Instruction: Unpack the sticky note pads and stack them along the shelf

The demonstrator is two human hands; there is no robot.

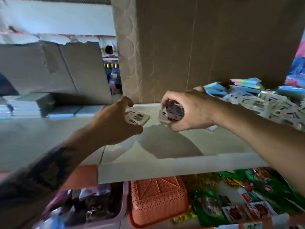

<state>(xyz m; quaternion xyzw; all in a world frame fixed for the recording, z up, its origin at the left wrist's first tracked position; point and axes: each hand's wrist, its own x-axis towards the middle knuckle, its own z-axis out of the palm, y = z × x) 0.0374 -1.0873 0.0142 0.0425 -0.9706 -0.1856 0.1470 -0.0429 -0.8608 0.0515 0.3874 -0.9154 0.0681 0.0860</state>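
Note:
My left hand holds a pale sticky note pad with a barcode label, just above the white shelf. My right hand grips a small stack of pinkish sticky note pads, tilted up on edge over the shelf. A heap of wrapped sticky note pads in blue, pink and white lies at the right end of the shelf, behind my right forearm.
A tall cardboard box stands at the back of the shelf. A torn cardboard box and flat stacks of goods fill the left. Below the shelf are an orange basket, a pink bin and green packets.

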